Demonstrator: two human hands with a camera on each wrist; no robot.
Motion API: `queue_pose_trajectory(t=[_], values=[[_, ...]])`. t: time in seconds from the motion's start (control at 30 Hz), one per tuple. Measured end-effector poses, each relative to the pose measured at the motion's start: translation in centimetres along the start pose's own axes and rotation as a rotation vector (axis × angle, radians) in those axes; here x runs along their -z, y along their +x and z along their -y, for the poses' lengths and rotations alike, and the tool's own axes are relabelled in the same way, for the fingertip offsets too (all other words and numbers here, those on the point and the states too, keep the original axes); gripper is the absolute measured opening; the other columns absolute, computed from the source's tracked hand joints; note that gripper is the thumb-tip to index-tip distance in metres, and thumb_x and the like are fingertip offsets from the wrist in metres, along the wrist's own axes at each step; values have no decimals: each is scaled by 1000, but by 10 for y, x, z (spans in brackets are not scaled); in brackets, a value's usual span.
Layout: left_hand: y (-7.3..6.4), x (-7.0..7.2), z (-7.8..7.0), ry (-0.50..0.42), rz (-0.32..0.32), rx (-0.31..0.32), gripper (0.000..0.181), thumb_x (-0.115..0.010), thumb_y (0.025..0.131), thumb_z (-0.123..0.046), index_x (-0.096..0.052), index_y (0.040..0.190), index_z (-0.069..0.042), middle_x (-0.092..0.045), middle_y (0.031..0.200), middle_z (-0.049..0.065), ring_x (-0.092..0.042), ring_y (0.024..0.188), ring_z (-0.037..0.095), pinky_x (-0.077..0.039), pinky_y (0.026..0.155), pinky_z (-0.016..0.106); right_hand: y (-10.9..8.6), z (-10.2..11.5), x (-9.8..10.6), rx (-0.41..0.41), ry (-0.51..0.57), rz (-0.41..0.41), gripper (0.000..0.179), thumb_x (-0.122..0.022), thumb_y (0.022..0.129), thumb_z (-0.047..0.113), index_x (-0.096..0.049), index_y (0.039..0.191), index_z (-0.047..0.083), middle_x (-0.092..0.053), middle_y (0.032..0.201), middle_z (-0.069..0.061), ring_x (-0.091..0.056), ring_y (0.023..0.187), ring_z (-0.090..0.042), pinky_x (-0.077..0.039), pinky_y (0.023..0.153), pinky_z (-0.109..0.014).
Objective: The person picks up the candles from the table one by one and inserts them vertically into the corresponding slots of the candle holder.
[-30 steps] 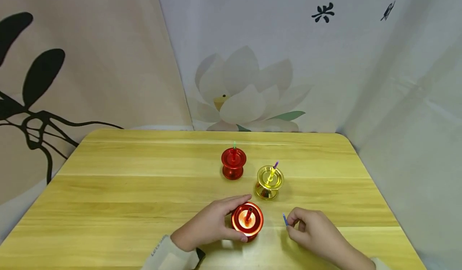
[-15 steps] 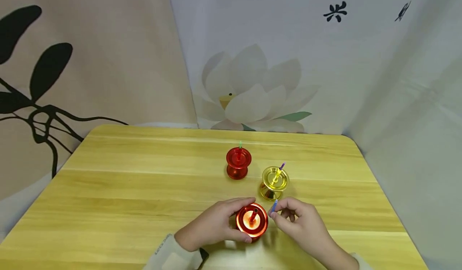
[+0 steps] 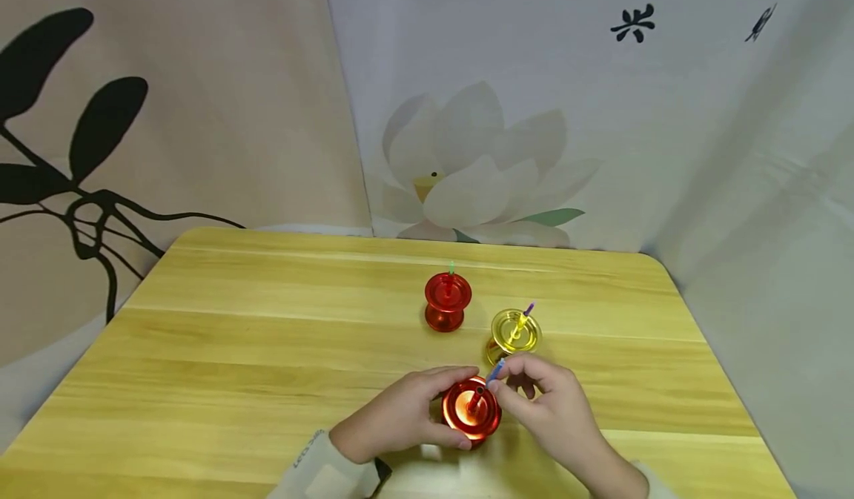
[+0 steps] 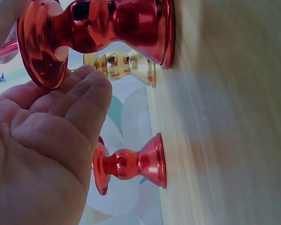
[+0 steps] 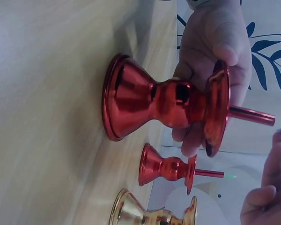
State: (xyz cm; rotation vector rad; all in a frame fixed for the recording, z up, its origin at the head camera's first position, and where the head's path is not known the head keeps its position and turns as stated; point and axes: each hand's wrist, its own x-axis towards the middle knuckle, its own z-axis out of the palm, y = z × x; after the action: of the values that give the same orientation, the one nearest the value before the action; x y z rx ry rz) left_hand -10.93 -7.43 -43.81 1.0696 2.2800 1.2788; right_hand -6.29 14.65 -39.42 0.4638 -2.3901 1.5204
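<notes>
My left hand grips the rim of a shiny red candle holder, thumb at its near side and fingers at its far side. The holder stands upright on the table, and its thin central tube has an open top. Between thumb and forefinger, my right hand pinches a small blue candle. The candle is tilted and held just above and right of the tube, apart from it in the right wrist view. In that view only its blue end shows at the right edge.
Behind my right hand stands a gold candle holder with a purple candle. Farther back is another red candle holder bearing a green candle. All stand on a wooden table before a printed cloth backdrop.
My right hand has moved left and a little away from me, bringing the blue candle from beside the near red holder to its tube. The left hand keeps its grip; the view has shifted slightly.
</notes>
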Motion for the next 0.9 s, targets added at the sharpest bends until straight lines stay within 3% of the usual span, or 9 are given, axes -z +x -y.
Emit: queue_pose_trajectory(t=[0.3,0.9], values=[[0,-1,0,2,3,-4,80,-85,82,-32,-49,148,-8,-56,143,0,-54,125,9,-48,102,24,-1,-1,-5,73,-18,2,24,-79,81,-2,-70,86,20,-64,78,9,-49,64,-7,-42,54,-23],[-1,-1,1,13,0,18,80,-85,82,-34,-49,149,-10,-55,143,-2,-54,126,9,-47,103,26,-1,-4,-7,77,-21,88,24,-79,82,0,-70,89,22,-68,87,7,-57,68,-6,-44,59,-25]])
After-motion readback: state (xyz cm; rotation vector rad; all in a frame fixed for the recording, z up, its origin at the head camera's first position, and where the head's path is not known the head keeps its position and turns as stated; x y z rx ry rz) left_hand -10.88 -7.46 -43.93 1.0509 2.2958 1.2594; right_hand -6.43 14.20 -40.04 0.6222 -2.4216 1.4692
